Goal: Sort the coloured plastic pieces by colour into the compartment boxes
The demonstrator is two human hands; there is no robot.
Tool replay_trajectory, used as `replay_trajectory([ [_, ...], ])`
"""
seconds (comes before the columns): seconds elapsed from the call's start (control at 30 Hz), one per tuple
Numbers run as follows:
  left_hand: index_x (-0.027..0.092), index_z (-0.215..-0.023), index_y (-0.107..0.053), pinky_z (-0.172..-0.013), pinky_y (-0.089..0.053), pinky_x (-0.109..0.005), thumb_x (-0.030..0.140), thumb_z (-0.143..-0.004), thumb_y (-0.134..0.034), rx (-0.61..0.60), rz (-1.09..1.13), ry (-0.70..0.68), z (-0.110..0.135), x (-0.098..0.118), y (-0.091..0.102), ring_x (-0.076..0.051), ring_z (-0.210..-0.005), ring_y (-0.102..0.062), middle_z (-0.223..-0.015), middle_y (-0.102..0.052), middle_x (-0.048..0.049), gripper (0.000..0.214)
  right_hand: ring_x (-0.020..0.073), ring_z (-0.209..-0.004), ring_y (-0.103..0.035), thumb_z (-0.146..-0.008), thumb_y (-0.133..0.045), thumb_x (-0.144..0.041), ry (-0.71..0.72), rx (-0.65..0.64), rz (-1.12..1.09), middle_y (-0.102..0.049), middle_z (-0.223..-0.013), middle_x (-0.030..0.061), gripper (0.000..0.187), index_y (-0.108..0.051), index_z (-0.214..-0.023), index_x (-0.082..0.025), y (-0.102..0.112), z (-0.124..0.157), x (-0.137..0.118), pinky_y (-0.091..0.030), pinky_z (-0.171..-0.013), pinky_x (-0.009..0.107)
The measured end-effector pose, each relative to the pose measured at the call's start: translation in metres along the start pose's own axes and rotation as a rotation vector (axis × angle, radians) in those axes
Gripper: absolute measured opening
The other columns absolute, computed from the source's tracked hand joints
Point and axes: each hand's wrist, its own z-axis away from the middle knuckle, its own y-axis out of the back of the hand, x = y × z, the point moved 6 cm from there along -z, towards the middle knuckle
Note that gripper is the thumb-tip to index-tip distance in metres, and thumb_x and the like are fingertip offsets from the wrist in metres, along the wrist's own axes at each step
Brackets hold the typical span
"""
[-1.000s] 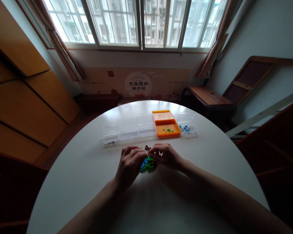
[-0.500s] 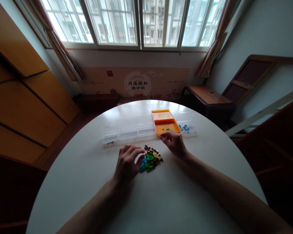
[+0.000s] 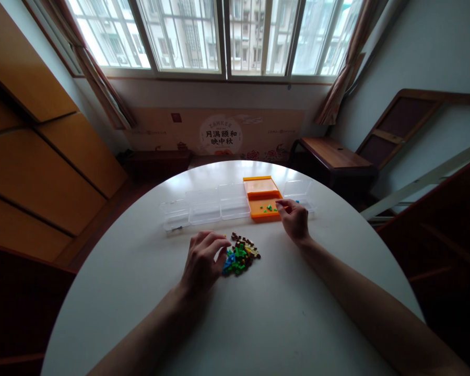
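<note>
My left hand (image 3: 206, 258) rests at the left edge of a pile of small toy bricks (image 3: 241, 256) in green, blue, brown and yellow. Its fingers are curved, with a gap between thumb and forefinger and nothing visible in it. Over the right side of an open orange box (image 3: 254, 213), my right hand (image 3: 294, 218) has its thumb and forefinger pinched together. Whatever is between those fingertips is too small to make out. Several green bricks (image 3: 269, 208) lie inside the orange box. Behind my right hand, a clear box (image 3: 311, 207) is partly hidden, with a bit of blue showing.
Open clear plastic boxes (image 3: 206, 213) stand in a row left of the orange box; the leftmost holds a small dark item (image 3: 177, 228). Everything sits on a round white table (image 3: 141, 271). Beyond its far edge are a wooden stool (image 3: 335, 152) and a window wall.
My right hand has moved right and slightly away from me, from the orange box's front left corner to its right side. More green bricks show in the box. My left hand has barely moved.
</note>
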Motion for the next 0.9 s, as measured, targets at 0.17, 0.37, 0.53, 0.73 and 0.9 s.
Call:
replay_trajectory([
  [0.17, 0.02, -0.088, -0.067, -0.089, -0.041, -0.041, 0.003, -0.075, -0.051, -0.093, 0.021, 0.082, 0.001, -0.004, -0.004, -0.023, -0.098, -0.055, -0.095, -0.068, -0.0043, 0.027, 0.015, -0.059, -0.057, -0.083, -0.057, -0.03, 0.099, -0.041, 0.022, -0.072, -0.08, 0.005, 0.021, -0.073, -0.084, -0.016, -0.004, 0.01, -0.013, -0.047, -0.064, 0.029],
  [0.37, 0.022, -0.082, -0.067, -0.095, -0.038, -0.046, 0.007, -0.075, -0.054, -0.245, 0.016, 0.152, 0.004, -0.007, -0.012, -0.026, -0.109, -0.051, -0.106, -0.065, -0.0042, 0.021, 0.0139, -0.058, -0.055, -0.084, -0.057, -0.026, 0.212, -0.102, 0.053, -0.069, -0.075, 0.0034, 0.018, -0.072, -0.084, -0.016, -0.008, 0.018, -0.027, -0.046, -0.063, 0.027],
  [0.53, 0.022, -0.081, -0.066, -0.094, -0.037, -0.048, 0.013, -0.078, -0.057, -0.275, 0.007, 0.168, 0.005, -0.01, -0.015, -0.027, -0.111, -0.049, -0.108, -0.064, -0.0048, 0.012, 0.0132, -0.057, -0.053, -0.084, -0.057, -0.024, 0.234, -0.107, 0.052, -0.068, -0.073, 0.0027, 0.016, -0.071, -0.084, -0.017, -0.008, 0.02, -0.029, -0.045, -0.062, 0.026],
  [0.73, 0.022, -0.082, -0.065, -0.094, -0.037, -0.047, 0.017, -0.084, -0.055, -0.29, 0.021, 0.155, 0.004, -0.011, -0.017, -0.027, -0.111, -0.049, -0.108, -0.064, -0.0049, 0.012, 0.0124, -0.056, -0.053, -0.084, -0.058, -0.023, 0.279, -0.142, 0.033, -0.066, -0.073, 0.0026, 0.015, -0.071, -0.084, -0.017, -0.012, 0.024, -0.035, -0.045, -0.061, 0.025],
  [0.9, 0.023, -0.09, -0.067, -0.094, -0.037, -0.047, 0.021, -0.085, -0.057, -0.284, 0.023, 0.161, 0.003, -0.012, -0.017, -0.026, -0.11, -0.05, -0.11, -0.065, -0.0052, 0.011, 0.0114, -0.055, -0.052, -0.086, -0.057, -0.022, 0.345, -0.193, 0.025, -0.063, -0.072, 0.002, 0.014, -0.069, -0.082, -0.018, -0.016, 0.03, -0.042, -0.045, -0.06, 0.024],
])
